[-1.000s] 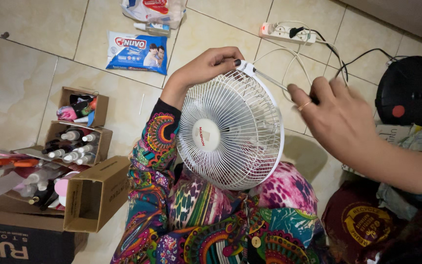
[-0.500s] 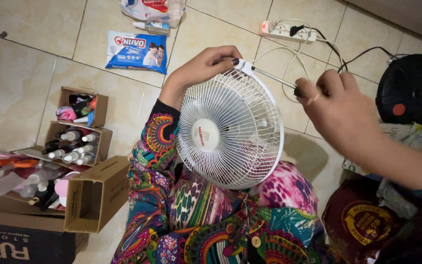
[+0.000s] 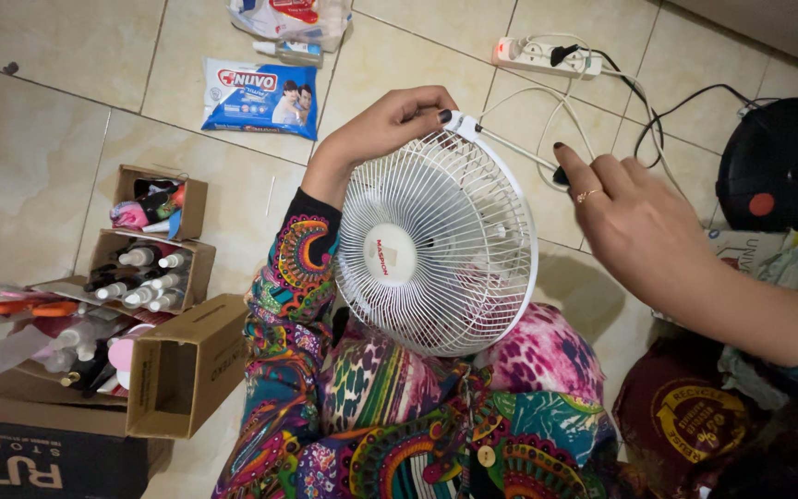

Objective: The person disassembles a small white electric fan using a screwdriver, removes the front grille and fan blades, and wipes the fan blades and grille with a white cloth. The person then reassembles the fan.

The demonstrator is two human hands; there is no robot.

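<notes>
Gripping the white fan (image 3: 436,245) at its top rim, left hand (image 3: 385,129) fingers closed; right hand (image 3: 634,217) loosely open beside it; grille looks light, thin-wired, bendable.

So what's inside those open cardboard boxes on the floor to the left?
The cardboard boxes hold small bottles with white caps, lying packed together, plus some pink and red items. Whatever lies beneath the bottles is covered.

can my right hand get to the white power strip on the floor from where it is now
Probably yes: the right hand hovers over the white cord, and only bare tile and loose cables lie between it and the power strip.
</notes>
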